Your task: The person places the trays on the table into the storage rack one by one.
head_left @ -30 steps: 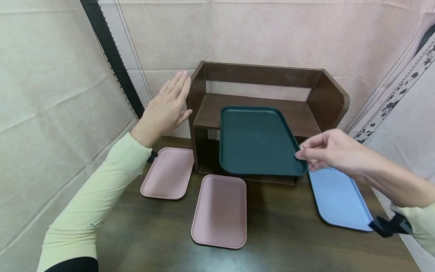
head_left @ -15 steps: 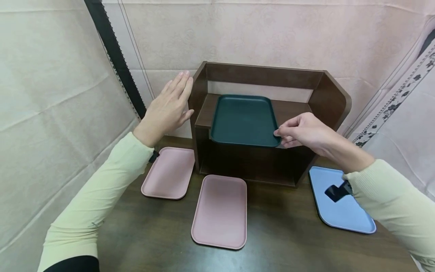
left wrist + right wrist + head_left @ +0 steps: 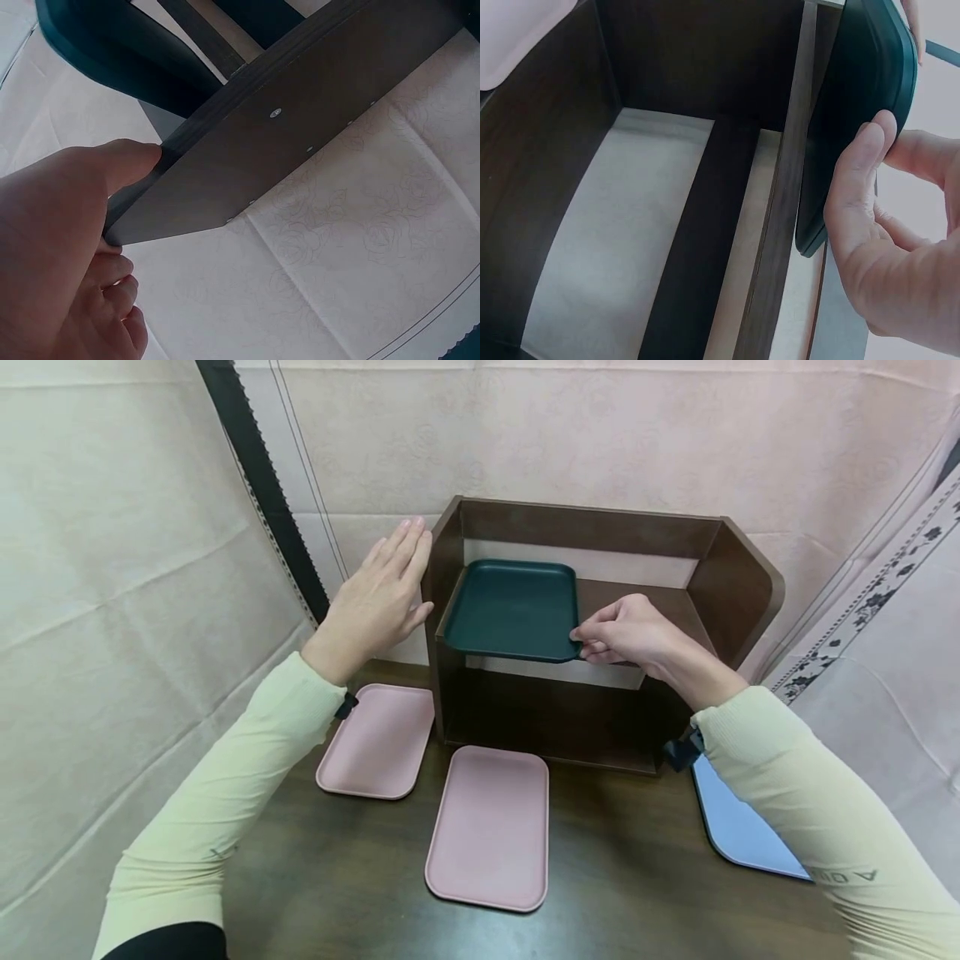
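My right hand point(image 3: 630, 631) pinches the near right corner of a dark green rectangular tray point(image 3: 517, 606), thumb on one face and fingers on the other. The tray is at the left part of the upper board of a dark brown two-level shelf point(image 3: 600, 710), its near edge jutting past the board's front. Whether its far part rests on the board I cannot tell. In the right wrist view the tray point(image 3: 862, 112) appears edge-on beside the board point(image 3: 780, 187). Against the shelf's left side panel lies my left hand point(image 3: 378, 597), fingers straight, thumb point(image 3: 135, 161) by the panel's front edge.
Two pink trays lie on the dark table point(image 3: 600, 852): one tray point(image 3: 378, 739) left of the shelf, another tray point(image 3: 491, 827) in front. A blue tray point(image 3: 742, 827) on the right is partly hidden under my right sleeve. Pale cloth point(image 3: 600, 435) hangs behind the shelf.
My right hand has carried the dark green tray back and leftward, from in front of the shelf to its upper level. The left hand has stayed at the side panel.
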A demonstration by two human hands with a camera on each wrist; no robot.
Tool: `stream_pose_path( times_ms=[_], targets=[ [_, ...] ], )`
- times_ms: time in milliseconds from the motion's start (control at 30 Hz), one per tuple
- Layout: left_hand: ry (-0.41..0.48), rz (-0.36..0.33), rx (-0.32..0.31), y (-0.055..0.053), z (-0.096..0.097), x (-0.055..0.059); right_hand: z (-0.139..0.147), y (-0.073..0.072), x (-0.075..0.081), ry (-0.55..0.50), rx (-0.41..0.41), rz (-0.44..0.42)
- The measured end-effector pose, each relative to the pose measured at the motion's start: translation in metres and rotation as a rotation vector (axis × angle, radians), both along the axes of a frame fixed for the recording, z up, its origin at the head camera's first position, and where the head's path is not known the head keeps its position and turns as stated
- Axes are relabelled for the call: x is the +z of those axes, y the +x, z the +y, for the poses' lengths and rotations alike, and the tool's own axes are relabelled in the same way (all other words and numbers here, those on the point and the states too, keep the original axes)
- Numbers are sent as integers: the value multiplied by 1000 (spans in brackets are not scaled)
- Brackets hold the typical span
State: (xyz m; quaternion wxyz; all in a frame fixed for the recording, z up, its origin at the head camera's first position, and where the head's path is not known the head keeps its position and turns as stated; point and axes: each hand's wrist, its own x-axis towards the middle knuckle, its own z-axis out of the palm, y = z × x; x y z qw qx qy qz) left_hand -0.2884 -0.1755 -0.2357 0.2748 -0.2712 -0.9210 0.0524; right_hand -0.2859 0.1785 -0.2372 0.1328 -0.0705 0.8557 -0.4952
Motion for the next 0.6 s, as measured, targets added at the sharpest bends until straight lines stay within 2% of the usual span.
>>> stream_pose_path(
  times_ms=[233,600],
  targets=[
    [-9,24,-5,1,0,0,-11,-11,-1,-2,-34,-1],
    [-21,35,6,3,-1,0,-18,-25,-5,-13,-22,0]
  ],
)
